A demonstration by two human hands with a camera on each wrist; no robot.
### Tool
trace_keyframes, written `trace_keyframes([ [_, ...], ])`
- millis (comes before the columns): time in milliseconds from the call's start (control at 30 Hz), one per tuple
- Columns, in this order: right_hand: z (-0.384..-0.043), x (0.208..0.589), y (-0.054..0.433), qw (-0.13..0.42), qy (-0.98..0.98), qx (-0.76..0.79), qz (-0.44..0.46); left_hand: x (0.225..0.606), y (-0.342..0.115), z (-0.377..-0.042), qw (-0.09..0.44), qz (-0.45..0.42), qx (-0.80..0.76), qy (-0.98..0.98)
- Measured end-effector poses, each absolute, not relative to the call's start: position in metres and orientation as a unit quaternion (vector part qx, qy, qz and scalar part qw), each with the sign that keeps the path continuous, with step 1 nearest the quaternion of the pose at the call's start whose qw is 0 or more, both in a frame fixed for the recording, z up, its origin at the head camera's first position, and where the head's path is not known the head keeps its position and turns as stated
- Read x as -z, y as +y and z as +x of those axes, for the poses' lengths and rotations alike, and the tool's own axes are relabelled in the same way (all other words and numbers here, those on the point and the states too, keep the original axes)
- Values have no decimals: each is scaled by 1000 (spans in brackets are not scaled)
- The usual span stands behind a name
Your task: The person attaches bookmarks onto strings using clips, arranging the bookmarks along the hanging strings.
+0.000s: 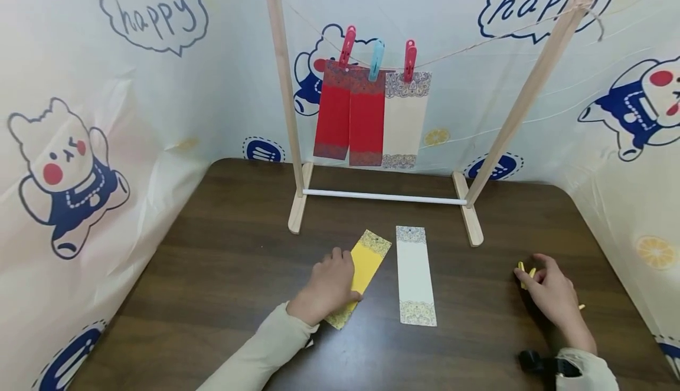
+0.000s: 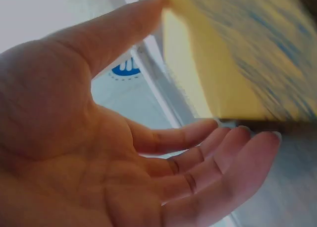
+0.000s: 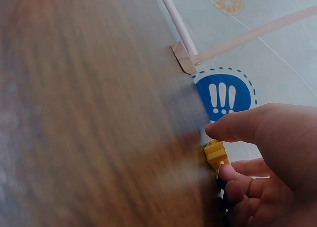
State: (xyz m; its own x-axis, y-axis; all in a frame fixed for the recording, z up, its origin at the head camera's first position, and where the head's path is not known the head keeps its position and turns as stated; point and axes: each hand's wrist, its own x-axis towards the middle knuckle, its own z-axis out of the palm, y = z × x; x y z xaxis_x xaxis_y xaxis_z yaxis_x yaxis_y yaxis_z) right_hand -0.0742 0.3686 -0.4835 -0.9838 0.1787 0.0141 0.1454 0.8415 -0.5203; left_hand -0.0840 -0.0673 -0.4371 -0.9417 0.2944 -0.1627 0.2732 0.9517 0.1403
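Observation:
My left hand [image 1: 329, 282] lies over a yellow bookmark [image 1: 370, 266] with patterned ends, on the brown table. It holds the bookmark across its width, thumb at one edge and fingers at the other; in the left wrist view the yellow paper [image 2: 213, 83] is blurred. Beside it lies a white bookmark [image 1: 415, 276], untouched. At the table's right, my right hand [image 1: 555, 290] has thumb and fingers curled about a yellow clothespin [image 3: 216, 153]. A small yellow tip [image 1: 581, 306] shows behind that hand; the rest of it is hidden.
Behind the bookmarks stands a wooden frame [image 1: 523, 104] with a white crossbar [image 1: 382, 196]. From its string, red clothespins [image 1: 410, 60] and a blue clothespin [image 1: 376, 60] hold two red bookmarks [image 1: 366, 122] and a white one [image 1: 405, 119]. A printed cloth surrounds the table.

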Motion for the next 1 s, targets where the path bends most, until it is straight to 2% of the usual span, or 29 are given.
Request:
trace_keyframes([
  [200,-74,486,369,29,-958,-271,-85,433,-79,-93,138,160,-79,974],
  [633,-75,486,369,37,-958,-272,-87,429,-78,-94,155,116,-105,976],
  [1000,-73,483,368,32,-959,-268,-89,426,-83,-93,197,139,-170,956],
])
